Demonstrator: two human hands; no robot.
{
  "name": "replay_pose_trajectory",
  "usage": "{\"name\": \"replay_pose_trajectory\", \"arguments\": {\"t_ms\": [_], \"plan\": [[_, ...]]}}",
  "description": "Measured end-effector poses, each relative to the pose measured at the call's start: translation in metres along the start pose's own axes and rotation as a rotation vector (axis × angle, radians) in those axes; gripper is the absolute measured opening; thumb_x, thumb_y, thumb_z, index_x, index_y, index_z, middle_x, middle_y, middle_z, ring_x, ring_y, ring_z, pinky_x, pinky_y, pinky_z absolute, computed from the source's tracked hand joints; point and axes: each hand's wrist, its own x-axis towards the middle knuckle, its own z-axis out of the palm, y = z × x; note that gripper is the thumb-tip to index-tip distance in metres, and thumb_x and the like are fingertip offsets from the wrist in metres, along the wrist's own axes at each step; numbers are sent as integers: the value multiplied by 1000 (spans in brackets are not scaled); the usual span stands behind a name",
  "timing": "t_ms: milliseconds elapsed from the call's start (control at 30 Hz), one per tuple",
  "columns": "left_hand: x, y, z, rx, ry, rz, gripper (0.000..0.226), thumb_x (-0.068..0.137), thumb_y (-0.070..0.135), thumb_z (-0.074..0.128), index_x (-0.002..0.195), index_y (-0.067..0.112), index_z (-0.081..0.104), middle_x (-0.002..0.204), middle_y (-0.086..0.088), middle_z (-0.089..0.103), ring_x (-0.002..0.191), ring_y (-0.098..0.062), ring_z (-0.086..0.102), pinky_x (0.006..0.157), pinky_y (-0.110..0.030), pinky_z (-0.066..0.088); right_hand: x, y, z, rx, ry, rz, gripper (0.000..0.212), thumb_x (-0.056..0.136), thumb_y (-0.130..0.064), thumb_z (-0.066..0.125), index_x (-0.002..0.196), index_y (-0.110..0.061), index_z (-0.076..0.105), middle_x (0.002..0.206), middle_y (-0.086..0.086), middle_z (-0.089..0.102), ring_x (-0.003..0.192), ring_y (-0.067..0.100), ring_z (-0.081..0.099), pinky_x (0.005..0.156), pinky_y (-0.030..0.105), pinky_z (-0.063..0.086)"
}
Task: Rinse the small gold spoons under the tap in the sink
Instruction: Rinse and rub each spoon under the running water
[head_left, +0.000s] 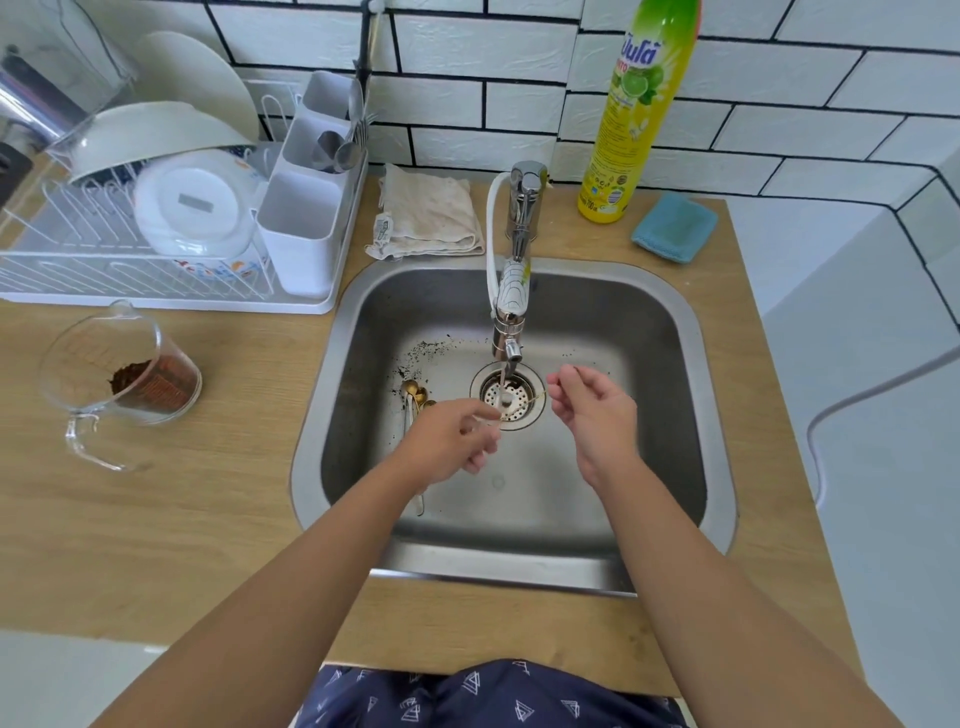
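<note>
Steel sink (675, 332), tap (511, 312) running over drain. Spoon (524, 406) lying left-right beneath stream; left hand (447, 436) pinching one end, right hand (592, 405) loosely curled, grip unclear. Remaining spoons (414, 395) lying left, nearer left hand.

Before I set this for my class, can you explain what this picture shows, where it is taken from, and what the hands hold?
There is no machine here. A camera worn on a person's head looks down at their two bare arms over a steel sink. The tap runs a thin stream onto the drain. The left hand and right hand hold one thin gold spoon between them under the water. More gold spoons lie in the sink, left of the drain. On the counter stand a dish rack, a glass jug, a cloth, a soap bottle and a blue sponge.
</note>
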Motion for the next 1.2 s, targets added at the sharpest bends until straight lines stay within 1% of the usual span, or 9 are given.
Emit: {"name": "replay_pose_trajectory", "arguments": {"t_ms": [100,200,400,567,733,867,967,1067,1200], "plan": [[-12,-3,-15,-37,-162,-214,10,96,14,64,103,7,64,88,-11,76,60,-15,68,54,-25,55,-6,14,25,-200,-141,43,8,94,-5,70,100,-9,70,71,-2,74,62,6,65,56,16,49],[-18,-7,-31,60,-262,-334,9,95,13,65,99,5,65,90,-11,77,63,-14,71,58,-27,57,-12,24,43,-398,-294,47,9,96,-17,69,103,-11,68,76,-3,78,63,5,67,55,16,49],[-22,-11,-42,-6,-278,-325,8,96,4,61,102,2,67,97,-17,74,65,-14,68,66,-25,59,-7,22,48,-323,-294,21,24,109,-21,47,103,-14,69,86,-2,81,62,5,64,59,18,51],[-23,-8,-41,-112,-236,-282,12,97,7,62,105,2,67,95,-15,75,66,-14,68,60,-21,56,-4,19,37,-188,-319,48,20,102,-17,62,87,-14,74,81,0,76,59,4,58,60,19,50],[-21,-6,-32,-226,-145,-258,15,95,9,65,106,-1,66,92,-12,76,73,-14,72,65,-21,57,-11,24,28,-293,-450,150,10,101,-19,65,105,-13,73,93,0,81,64,1,63,61,16,51],[-21,-6,-23,-388,-141,-228,18,90,3,69,107,-1,67,92,-16,76,83,-21,74,73,-24,59,-15,23,26,-201,-344,189,14,102,-27,63,106,-20,75,102,-1,81,77,5,62,65,19,47],[-18,-4,-11,-426,-97,-203,18,88,4,72,105,1,67,85,-16,74,81,-21,74,73,-24,60,-16,22,25,-61,-361,265,20,107,-28,55,112,-19,72,111,-1,79,93,8,70,75,24,51],[-13,-3,7,-444,3,-216,25,84,6,77,101,1,59,76,-15,74,74,-22,75,65,-26,60,-18,19,29,144,-319,304,24,111,-20,45,113,-7,65,92,5,77,76,11,72,67,23,57],[-4,-12,8,-252,16,-238,41,77,18,86,101,5,54,81,-15,73,70,-22,74,66,-30,60,-7,13,24,304,-180,295,21,111,-15,43,105,-6,60,74,3,62,52,8,50,49,20,45]]}}
